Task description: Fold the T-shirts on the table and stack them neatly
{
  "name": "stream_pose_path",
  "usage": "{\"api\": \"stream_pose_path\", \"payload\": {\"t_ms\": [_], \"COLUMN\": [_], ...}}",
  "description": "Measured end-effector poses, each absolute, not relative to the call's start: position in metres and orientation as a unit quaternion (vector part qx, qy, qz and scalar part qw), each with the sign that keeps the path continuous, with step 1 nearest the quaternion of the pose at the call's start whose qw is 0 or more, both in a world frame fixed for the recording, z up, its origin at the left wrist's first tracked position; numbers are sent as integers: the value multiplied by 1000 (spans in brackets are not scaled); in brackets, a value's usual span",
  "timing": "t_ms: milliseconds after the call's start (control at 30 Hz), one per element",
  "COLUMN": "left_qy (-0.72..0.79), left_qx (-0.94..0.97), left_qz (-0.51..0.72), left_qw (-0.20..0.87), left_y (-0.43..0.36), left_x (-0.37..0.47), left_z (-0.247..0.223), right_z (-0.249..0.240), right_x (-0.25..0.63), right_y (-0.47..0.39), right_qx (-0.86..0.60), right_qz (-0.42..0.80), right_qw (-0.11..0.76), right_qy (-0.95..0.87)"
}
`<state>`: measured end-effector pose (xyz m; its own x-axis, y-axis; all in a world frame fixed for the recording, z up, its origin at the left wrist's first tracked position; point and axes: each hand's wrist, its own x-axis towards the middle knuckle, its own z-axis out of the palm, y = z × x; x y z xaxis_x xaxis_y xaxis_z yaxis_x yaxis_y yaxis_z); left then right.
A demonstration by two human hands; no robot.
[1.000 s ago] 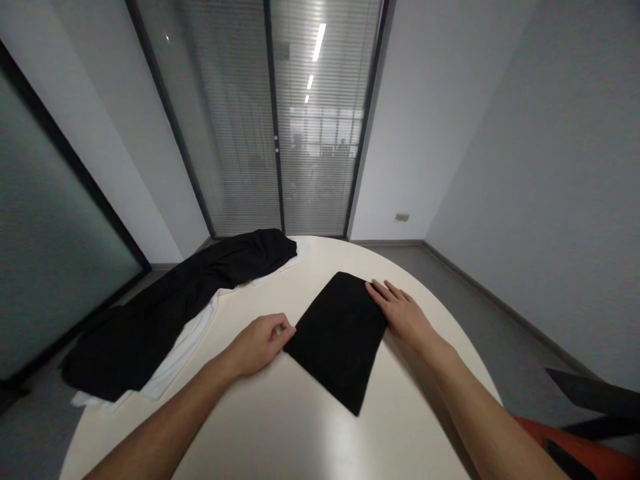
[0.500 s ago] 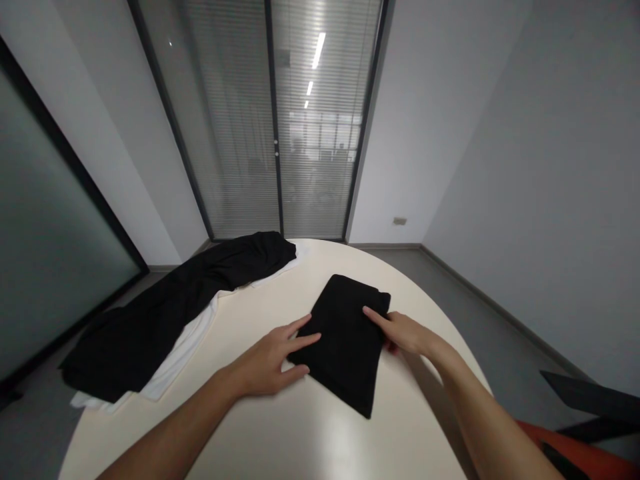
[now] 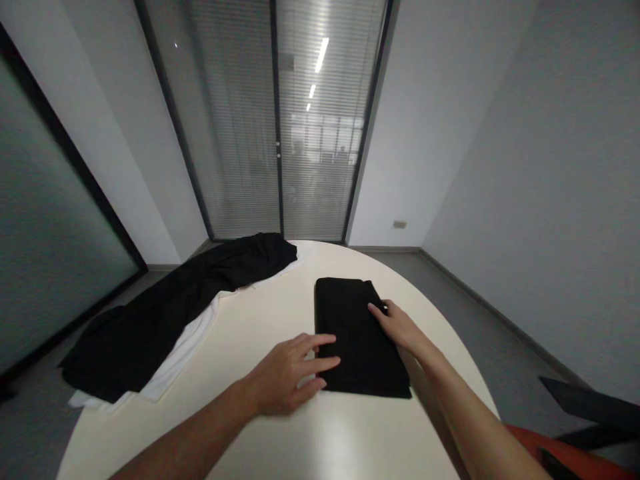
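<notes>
A folded black cloth (image 3: 357,340) lies flat on the round, cream-coloured table (image 3: 260,327). At its lower left edge is my left hand (image 3: 295,373), fingers apart, with the fingertips resting on the cloth. My right hand (image 3: 400,327) is at the upper right edge, its thumb on top and the other fingers at or under the edge, partly hidden. Along the table's left side lies a long heap of black clothing (image 3: 165,307), with white cloth (image 3: 177,360) showing from beneath it.
Beyond the table stand glass panels with blinds (image 3: 240,167) and a pale wall (image 3: 425,133). An orange and black chair (image 3: 560,453) is at the lower right, beside the table edge.
The folded black cloth has turned so that its sides sit straighter to me, its near edge now almost level. My left hand has moved slightly right and nearer, staying at its left edge.
</notes>
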<state>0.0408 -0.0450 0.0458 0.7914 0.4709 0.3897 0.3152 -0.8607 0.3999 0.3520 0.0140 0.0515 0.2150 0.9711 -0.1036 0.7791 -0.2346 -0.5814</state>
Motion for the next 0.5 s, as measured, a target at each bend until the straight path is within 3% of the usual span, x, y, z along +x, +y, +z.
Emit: {"api": "stream_pose_path", "payload": {"t_ms": [67, 233, 500], "left_qy": [216, 155, 257], "left_qx": [934, 966, 946], "left_qz": [255, 149, 178], "left_qw": [130, 143, 87], "left_y": [-43, -47, -30], "left_x": [41, 43, 27], "left_z": [46, 52, 38], "right_z": [49, 44, 45], "right_x": [348, 346, 372], "right_y": [13, 17, 62], "right_qx": [-757, -753, -766], "right_qz": [213, 202, 132], "right_qw": [213, 226, 194], "right_qy": [-580, -583, -598]}}
